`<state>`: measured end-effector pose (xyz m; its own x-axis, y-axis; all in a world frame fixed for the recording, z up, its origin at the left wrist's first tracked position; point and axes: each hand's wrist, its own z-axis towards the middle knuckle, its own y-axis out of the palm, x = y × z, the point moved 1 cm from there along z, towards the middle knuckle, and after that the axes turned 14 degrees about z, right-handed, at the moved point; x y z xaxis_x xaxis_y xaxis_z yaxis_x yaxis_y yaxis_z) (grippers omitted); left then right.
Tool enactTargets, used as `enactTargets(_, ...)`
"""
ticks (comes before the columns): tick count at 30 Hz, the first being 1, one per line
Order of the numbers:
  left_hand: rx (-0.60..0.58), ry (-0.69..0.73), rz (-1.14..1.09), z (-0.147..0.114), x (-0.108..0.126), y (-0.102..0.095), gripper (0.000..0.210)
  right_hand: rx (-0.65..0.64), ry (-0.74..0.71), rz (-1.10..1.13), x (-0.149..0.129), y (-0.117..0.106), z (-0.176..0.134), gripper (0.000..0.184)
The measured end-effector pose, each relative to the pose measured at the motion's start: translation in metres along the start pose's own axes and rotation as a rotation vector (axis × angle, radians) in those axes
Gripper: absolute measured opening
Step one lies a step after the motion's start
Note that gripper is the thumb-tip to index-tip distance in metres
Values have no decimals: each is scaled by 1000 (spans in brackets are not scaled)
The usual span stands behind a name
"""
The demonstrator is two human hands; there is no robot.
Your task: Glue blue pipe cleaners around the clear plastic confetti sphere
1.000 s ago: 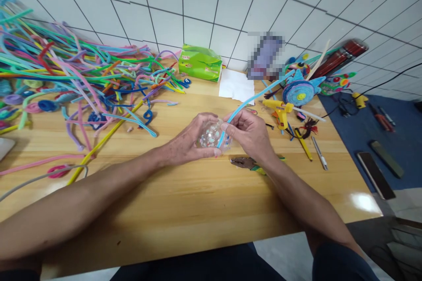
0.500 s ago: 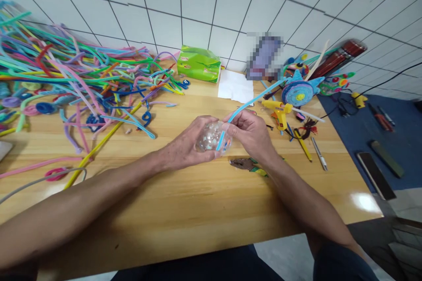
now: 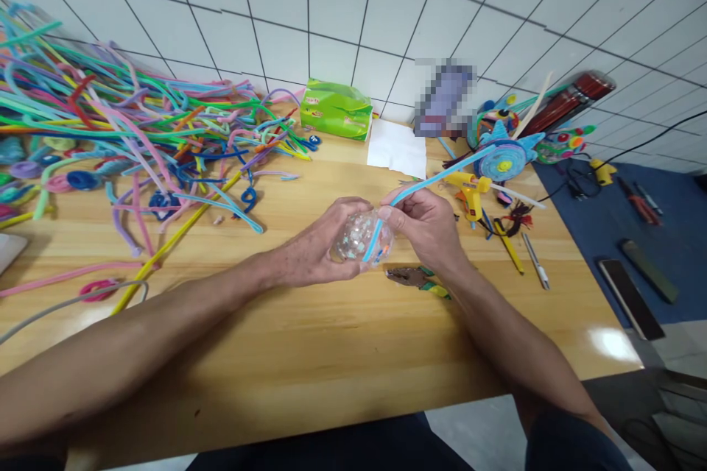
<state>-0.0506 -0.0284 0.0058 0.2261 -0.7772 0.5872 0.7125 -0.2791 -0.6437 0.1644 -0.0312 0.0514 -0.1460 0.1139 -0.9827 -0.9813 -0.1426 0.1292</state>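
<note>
Beyond the clear ball (image 3: 358, 234), the wooden desk (image 3: 309, 353) meets a tiled wall (image 3: 336, 7); the left hand (image 3: 314, 246) cups the ball, the right hand (image 3: 428, 224) pinches a blue strip (image 3: 436, 177).

A clear, rounded ball (image 3: 355, 235) flecked with pale bits is over the worktop (image 3: 309, 338); a light-blue pipe cleaner (image 3: 436, 178) crosses its right side, slanting away beyond it.

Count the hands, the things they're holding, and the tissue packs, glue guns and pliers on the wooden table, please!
Hands: 2, the left hand and the right hand
Held clear ball: 1
Held light-blue pipe cleaner: 1
Green tissue pack: 1
Yellow glue gun: 1
Pliers: 1
Total: 7
</note>
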Motion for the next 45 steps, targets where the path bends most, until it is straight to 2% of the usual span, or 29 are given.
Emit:
enactTargets(11,-9,24,-19,-3,-5,1,93,-22,69,21,3,1,1,37)
enactTargets(16,-102,-62,3,-2,-4,-4,98,-37,95,17,6,0,2,39)
enactTargets(18,-138,-129,-2,0,1,-7,94,-36,100,25,8,2,1,40)
enactTargets(23,-201,-426,39,6,18,-13,94,-14,107,29,11,4,1,41)
enactTargets(26,-229,-488,16,6,21,-12,89,-15,117,43,10,5,0,42)
enactTargets(29,-163,-420,7,3,16,-8,90,-14,96,44,5,5,-1,40)
enactTargets(33,-42,-214,43,1,2,-2,96,-20,40,-21,-3,6,-3,37)
enactTargets(36,-17,-112,42,1,-3,-1,94,-33,28,-32,-5,8,-5,38)
enactTargets(41,0,-137,-12,2,6,-4,74,-39,-9,-55,-5,12,-10,31)
enactTargets(45,12,-167,-35,0,12,-2,65,-37,29,-34,-5,7,-9,32)
